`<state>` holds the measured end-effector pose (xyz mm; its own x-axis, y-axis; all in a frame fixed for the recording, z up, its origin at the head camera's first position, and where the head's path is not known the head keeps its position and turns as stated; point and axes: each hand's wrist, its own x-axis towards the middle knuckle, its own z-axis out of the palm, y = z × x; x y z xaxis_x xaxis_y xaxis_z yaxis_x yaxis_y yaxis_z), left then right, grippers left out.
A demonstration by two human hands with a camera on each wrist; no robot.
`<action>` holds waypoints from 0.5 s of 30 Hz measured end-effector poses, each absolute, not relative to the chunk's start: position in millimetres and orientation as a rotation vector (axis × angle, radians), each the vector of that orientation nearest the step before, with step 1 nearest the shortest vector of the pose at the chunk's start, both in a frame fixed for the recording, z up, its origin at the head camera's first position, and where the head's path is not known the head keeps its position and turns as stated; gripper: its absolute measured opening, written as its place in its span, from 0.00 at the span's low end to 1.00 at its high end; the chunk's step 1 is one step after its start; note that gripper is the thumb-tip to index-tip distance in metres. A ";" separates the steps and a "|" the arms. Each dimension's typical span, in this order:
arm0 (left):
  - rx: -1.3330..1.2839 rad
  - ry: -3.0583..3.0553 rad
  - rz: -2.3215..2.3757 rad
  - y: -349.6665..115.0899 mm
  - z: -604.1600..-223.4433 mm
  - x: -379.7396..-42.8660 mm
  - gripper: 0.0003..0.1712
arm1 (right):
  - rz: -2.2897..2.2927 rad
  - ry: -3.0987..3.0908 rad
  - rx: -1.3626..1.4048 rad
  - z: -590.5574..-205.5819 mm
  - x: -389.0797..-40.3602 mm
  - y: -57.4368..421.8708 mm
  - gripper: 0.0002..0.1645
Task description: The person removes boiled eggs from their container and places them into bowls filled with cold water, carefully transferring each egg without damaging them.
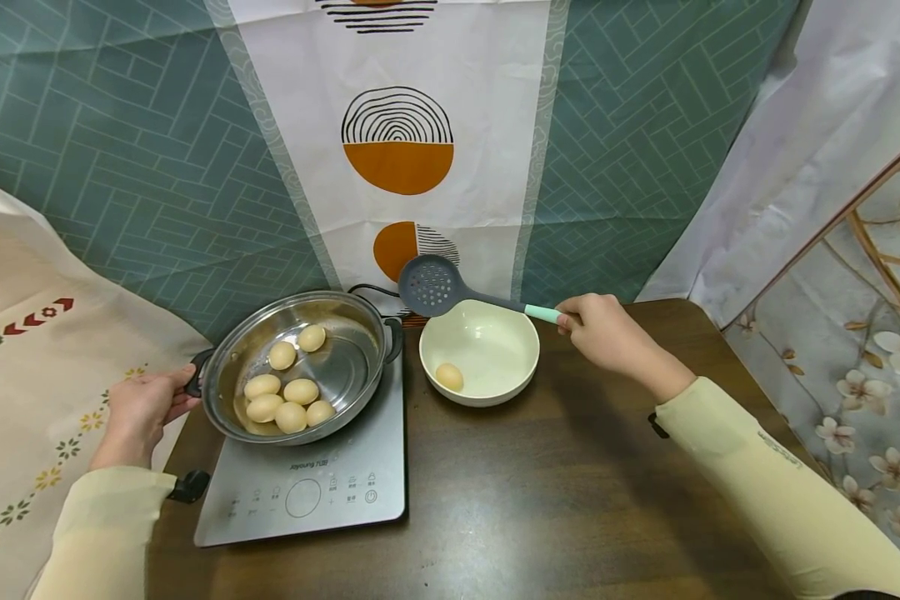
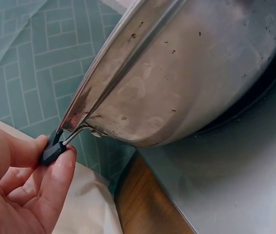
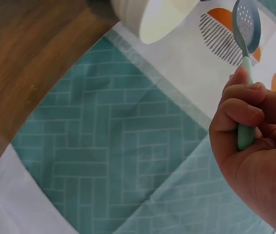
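Note:
My left hand (image 1: 139, 410) pinches the black side handle (image 2: 53, 152) of a steel pan (image 1: 354, 408) between thumb and fingers. Several pale brown eggs (image 1: 291, 417) lie in the pan, most gathered toward its near left side. With fingers curled round its mint green handle (image 3: 245, 135), my right hand (image 1: 603, 333) holds a grey slotted skimmer (image 1: 429, 286). The skimmer's perforated head has nothing on it and hovers above the far left rim of a cream bowl (image 1: 502, 367). One egg (image 1: 449, 377) sits inside that bowl at its left.
Beneath the pan is a silver induction cooker (image 1: 375, 467) with a touch panel, on a brown wooden table (image 1: 510, 500). A black cord (image 1: 375, 288) runs behind the pan. Patterned cloth (image 1: 630, 150) hangs along the back, with more cloth at both sides.

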<state>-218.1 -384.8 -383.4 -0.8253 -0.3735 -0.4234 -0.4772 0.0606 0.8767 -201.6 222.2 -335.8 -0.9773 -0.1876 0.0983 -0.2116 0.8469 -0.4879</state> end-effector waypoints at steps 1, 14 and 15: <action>-0.893 2.225 1.898 -384.9 -383.5 -217.9 0.08 | 0.798 -2.977 0.329 -334.0 -202.2 219.7 0.10; -0.878 2.251 1.899 -386.2 -385.7 -218.0 0.08 | 0.868 -2.960 0.349 -320.5 -208.6 188.3 0.10; -0.876 2.249 1.903 -386.7 -385.9 -218.0 0.08 | 0.872 -2.962 0.356 -319.7 -208.8 186.0 0.10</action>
